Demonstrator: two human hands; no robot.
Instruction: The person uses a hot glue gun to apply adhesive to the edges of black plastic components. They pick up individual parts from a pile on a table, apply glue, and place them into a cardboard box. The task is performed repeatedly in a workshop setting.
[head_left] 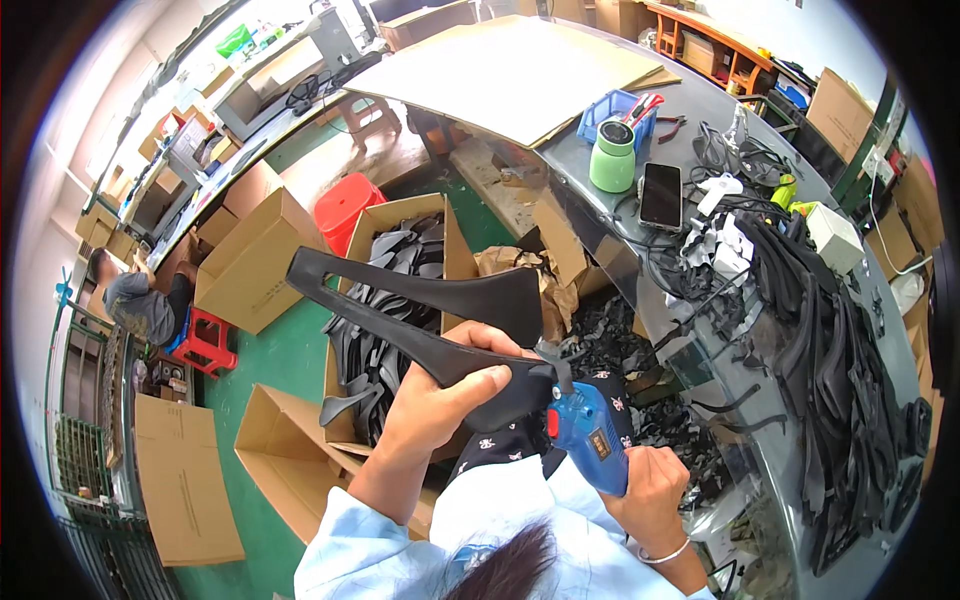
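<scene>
My left hand [430, 400] grips a black bicycle saddle piece [500, 296] at its lower edge, thumb on top and fingers underneath. The piece has a long slot down its middle, and its narrow end points away to the far left. In my right hand [648, 500] is a blue hand tool [590, 435] with a red button and a narrow grey head. That head meets the right end of the saddle piece close to my left thumb. Whether it touches the surface I cannot tell. Below the piece, dark scraps [680, 425] lie heaped beside my lap.
A carton [462, 240] of similar black parts stands ahead, beside a red stool [346, 205]. On the grey table [700, 330] at right are a green bottle [612, 160], a phone [660, 196], a blue basket [600, 112] and black strips [830, 350]. Another person [145, 305] sits far left.
</scene>
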